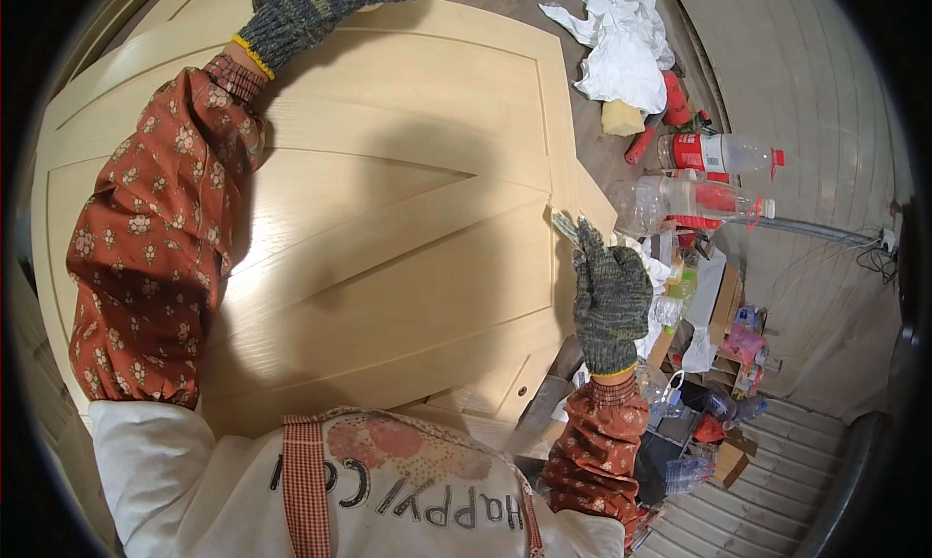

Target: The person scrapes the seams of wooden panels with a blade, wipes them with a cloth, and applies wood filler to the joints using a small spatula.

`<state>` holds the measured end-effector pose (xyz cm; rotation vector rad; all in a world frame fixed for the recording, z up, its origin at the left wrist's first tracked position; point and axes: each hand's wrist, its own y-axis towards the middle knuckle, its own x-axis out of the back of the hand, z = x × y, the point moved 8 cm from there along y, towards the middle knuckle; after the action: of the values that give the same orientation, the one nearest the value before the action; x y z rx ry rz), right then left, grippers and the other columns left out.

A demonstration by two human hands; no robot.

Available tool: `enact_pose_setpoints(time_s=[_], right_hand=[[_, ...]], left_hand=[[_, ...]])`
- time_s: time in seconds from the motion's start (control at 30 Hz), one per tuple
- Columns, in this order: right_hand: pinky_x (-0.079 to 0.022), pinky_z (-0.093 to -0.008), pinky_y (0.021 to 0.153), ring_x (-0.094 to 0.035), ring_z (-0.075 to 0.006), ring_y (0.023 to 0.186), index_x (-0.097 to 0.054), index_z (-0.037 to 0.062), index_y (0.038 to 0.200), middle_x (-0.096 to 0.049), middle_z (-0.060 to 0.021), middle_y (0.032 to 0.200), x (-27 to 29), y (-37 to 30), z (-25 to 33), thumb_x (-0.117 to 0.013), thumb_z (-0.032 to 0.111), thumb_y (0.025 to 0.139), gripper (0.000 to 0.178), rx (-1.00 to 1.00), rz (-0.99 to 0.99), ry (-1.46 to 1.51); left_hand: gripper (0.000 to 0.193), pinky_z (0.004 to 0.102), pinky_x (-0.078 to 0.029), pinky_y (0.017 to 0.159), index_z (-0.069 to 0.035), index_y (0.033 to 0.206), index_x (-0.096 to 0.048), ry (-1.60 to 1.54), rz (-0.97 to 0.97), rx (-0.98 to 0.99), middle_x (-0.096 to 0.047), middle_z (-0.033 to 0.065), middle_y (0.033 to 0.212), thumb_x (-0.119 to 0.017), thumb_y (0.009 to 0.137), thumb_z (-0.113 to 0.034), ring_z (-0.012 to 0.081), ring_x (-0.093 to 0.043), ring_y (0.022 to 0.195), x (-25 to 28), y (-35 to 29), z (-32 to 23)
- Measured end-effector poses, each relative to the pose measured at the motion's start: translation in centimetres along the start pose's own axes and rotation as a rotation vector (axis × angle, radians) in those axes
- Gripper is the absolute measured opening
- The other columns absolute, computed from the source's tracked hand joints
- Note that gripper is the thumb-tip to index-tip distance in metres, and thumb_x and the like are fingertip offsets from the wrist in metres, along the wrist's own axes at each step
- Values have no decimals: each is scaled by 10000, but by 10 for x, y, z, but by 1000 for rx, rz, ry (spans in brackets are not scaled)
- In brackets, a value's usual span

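A large cream-coloured door panel (427, 257) with grooved, slanting mouldings lies spread out before me. My left hand (330, 9), in a dark grey knitted glove with a yellow cuff, reaches across to the panel's far edge. Its fingers are bent near the top of the view, and a small pale bit shows beneath them; what they hold is unclear. At the panel's right edge is my right hand (612, 301), gloved the same way, fingers close together and pointing away from me. A small pale grey strip (566, 226) shows at its fingertips, too indistinct to name.
Right of the panel stand plastic bottles (718, 201), with a crumpled white cloth (626, 48) and a yellow sponge (622, 118) farther off. Cardboard boxes (734, 458) and assorted clutter fill the lower right. A pale wall (815, 101) rises beyond.
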<state>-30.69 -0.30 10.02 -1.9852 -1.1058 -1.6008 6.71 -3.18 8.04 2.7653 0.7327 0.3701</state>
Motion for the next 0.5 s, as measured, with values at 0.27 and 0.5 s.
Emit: enact_pose_setpoints(time_s=[0.27, 0.5], right_hand=[[-414, -431, 641, -533, -296, 773, -636, 160, 1213, -545, -101, 837, -2, 21, 4, -630, 124, 787, 428, 193, 92, 9], [-415, -445, 686, -531, -305, 789, -644, 134, 1188, -545, -112, 794, 4, 45, 3, -635, 75, 754, 439, 289, 175, -37]], left_hand=[[595, 314, -482, 881, -70, 1208, -547, -20, -13, 103, -654, 89, 1054, -818, 715, -265, 208, -604, 987, 9, -8, 8], [671, 389, -478, 915, -115, 1295, -531, 666, -1, -213, -559, 177, 1252, -750, 757, -450, 303, -568, 1111, -7, 0, -1]])
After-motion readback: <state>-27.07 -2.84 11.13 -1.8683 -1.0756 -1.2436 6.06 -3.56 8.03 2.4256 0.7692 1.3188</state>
